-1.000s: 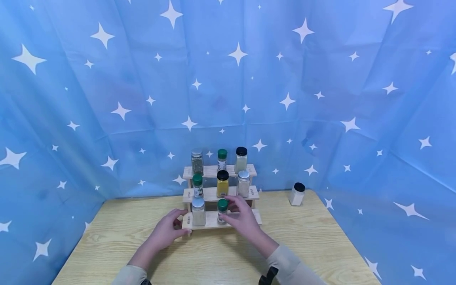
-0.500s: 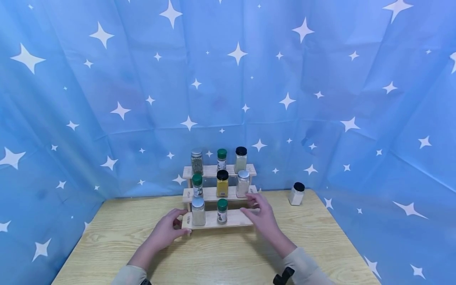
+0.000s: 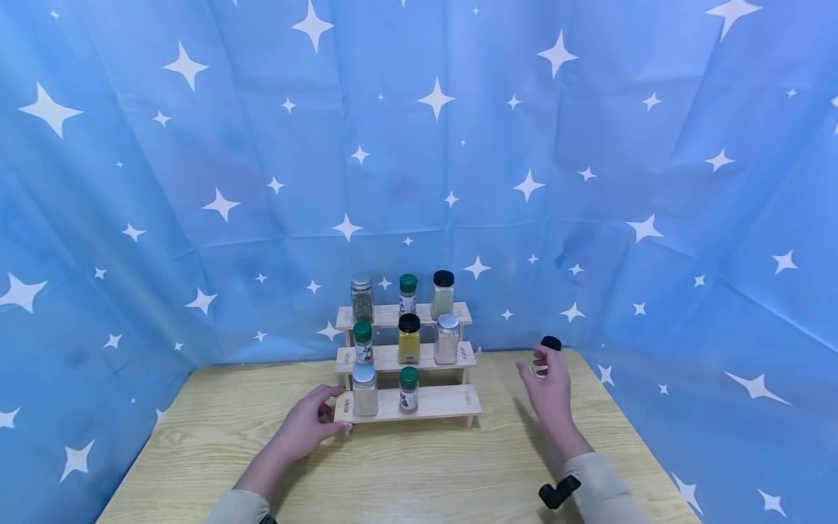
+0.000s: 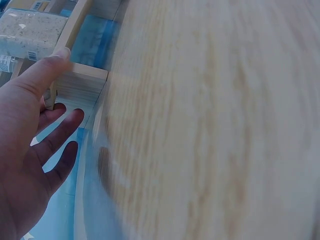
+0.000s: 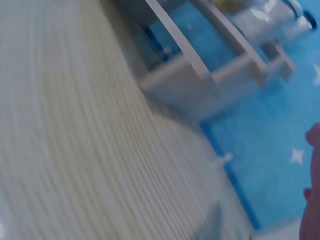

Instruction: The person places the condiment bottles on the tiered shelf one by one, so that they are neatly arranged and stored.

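Observation:
A three-tier wooden spice rack [image 3: 445, 402] stands on the table with jars on every step. My left hand [image 3: 308, 423] pinches the left end of its lowest shelf, thumb on the front edge; in the left wrist view the other fingers of that hand [image 4: 25, 135] spread loosely below. Close by on that shelf are a silver-lidded jar [image 3: 365, 393] and a green-capped spice bottle [image 3: 409, 393]. At the right, my right hand [image 3: 551, 386] has its fingers loosely bent in front of a black-lidded jar [image 3: 551, 342], hiding most of it.
On the middle step are a green-capped bottle [image 3: 363, 343], a yellow spice jar [image 3: 409, 340] and a silver-lidded jar [image 3: 447, 340]. The top step [image 3: 388, 314] carries 3 more. A blue starred curtain [image 3: 419, 182] hangs behind the wooden table [image 3: 419, 473].
My right hand has left the green-capped bottle on the lowest shelf and swung right, across to the black-lidded jar. The left hand has stayed on the rack.

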A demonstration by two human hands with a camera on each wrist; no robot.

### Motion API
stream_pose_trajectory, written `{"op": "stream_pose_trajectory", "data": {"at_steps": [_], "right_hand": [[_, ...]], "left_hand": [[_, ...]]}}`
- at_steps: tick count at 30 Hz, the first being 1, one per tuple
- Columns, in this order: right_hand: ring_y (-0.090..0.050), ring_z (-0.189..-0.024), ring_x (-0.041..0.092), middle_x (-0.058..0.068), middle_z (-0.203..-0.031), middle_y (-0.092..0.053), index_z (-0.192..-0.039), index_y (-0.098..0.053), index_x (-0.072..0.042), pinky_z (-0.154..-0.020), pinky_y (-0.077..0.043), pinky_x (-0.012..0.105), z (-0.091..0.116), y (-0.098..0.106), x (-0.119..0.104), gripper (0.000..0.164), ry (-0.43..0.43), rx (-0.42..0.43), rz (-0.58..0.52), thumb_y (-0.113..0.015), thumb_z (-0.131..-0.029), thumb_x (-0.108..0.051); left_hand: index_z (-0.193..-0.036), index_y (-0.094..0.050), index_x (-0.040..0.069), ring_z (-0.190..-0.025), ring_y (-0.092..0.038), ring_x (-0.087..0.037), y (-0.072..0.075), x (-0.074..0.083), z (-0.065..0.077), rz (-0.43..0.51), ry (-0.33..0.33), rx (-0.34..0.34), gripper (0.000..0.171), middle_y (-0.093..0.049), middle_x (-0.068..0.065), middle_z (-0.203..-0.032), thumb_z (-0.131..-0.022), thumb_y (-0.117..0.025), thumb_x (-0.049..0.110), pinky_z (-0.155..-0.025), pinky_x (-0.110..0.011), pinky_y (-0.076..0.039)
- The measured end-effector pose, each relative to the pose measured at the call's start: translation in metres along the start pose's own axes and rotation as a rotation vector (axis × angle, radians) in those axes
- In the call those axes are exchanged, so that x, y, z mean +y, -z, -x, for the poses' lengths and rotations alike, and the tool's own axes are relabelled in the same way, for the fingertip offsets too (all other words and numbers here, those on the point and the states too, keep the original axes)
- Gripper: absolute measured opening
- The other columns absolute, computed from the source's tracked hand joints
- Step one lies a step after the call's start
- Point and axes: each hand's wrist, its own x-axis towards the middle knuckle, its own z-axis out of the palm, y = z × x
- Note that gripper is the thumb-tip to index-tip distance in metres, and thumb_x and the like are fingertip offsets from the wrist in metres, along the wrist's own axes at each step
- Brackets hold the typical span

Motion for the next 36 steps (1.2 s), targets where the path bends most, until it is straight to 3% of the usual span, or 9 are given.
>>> {"op": "stream_pose_trajectory", "data": {"at_steps": [3, 5, 12, 16, 21, 31, 36], "right_hand": [[-0.059, -0.108, 0.036, 0.023, -0.126, -0.058, -0.141, -0.060, 0.004, -0.081, -0.046, 0.011, -0.007, 0.010, 0.011, 0.046, -0.046, 0.038, 0.016, -0.081, -0.101, -0.005], [-0.058, -0.110, 0.034, 0.024, -0.129, -0.057, -0.144, -0.058, 0.004, -0.081, -0.044, 0.012, -0.011, 0.016, 0.018, 0.048, -0.072, 0.060, 0.036, -0.080, -0.103, -0.008], [-0.053, -0.122, 0.038, 0.026, -0.141, -0.048, -0.154, -0.047, 0.003, -0.091, -0.047, 0.035, -0.018, 0.023, 0.039, 0.062, -0.146, 0.077, 0.109, -0.080, -0.103, -0.010], [-0.050, -0.130, 0.044, 0.029, -0.149, -0.042, -0.164, -0.038, -0.001, -0.099, -0.048, 0.050, -0.023, 0.024, 0.050, 0.072, -0.179, 0.021, 0.106, -0.078, -0.104, -0.008], [-0.047, -0.140, 0.049, 0.032, -0.156, -0.039, -0.173, -0.026, -0.005, -0.110, -0.047, 0.062, -0.028, 0.026, 0.062, 0.084, -0.210, -0.069, 0.065, -0.076, -0.105, -0.006], [-0.034, -0.156, 0.055, 0.033, -0.175, -0.026, -0.179, -0.012, -0.018, -0.118, -0.044, 0.068, -0.039, 0.033, 0.072, 0.091, -0.223, -0.243, -0.035, -0.070, -0.110, -0.010], [-0.034, -0.156, 0.056, 0.035, -0.174, -0.026, -0.179, -0.013, -0.016, -0.117, -0.044, 0.068, -0.040, 0.034, 0.073, 0.087, -0.202, -0.274, -0.025, -0.068, -0.112, -0.010]], "left_hand": [[-0.149, -0.068, 0.016, -0.095, -0.065, -0.012, 0.000, 0.001, 0.000, -0.003, 0.007, 0.004, 0.070, -0.069, 0.003, -0.129, -0.087, -0.098, 0.024, -0.078, -0.031, -0.058], [-0.149, -0.068, 0.016, -0.095, -0.065, -0.012, 0.001, 0.002, 0.000, -0.008, 0.011, 0.007, 0.070, -0.068, 0.004, -0.129, -0.087, -0.098, 0.024, -0.078, -0.032, -0.058], [-0.150, -0.067, 0.014, -0.095, -0.065, -0.012, 0.000, 0.001, 0.001, -0.007, 0.012, 0.008, 0.071, -0.069, 0.003, -0.129, -0.086, -0.098, 0.022, -0.079, -0.031, -0.058], [-0.149, -0.067, 0.014, -0.095, -0.065, -0.012, 0.000, 0.001, 0.001, -0.004, 0.006, 0.010, 0.070, -0.069, 0.003, -0.128, -0.086, -0.098, 0.022, -0.078, -0.031, -0.058], [-0.149, -0.067, 0.014, -0.095, -0.064, -0.012, 0.000, 0.001, 0.001, -0.005, 0.002, 0.007, 0.070, -0.068, 0.004, -0.126, -0.086, -0.098, 0.023, -0.077, -0.030, -0.058], [-0.149, -0.067, 0.013, -0.095, -0.065, -0.012, 0.000, 0.001, 0.001, 0.003, -0.004, 0.009, 0.071, -0.069, 0.003, -0.128, -0.086, -0.098, 0.023, -0.076, -0.030, -0.058], [-0.148, -0.068, 0.014, -0.095, -0.065, -0.012, -0.001, 0.001, 0.001, -0.005, -0.006, 0.009, 0.069, -0.068, 0.004, -0.127, -0.086, -0.098, 0.022, -0.077, -0.030, -0.058]]}}
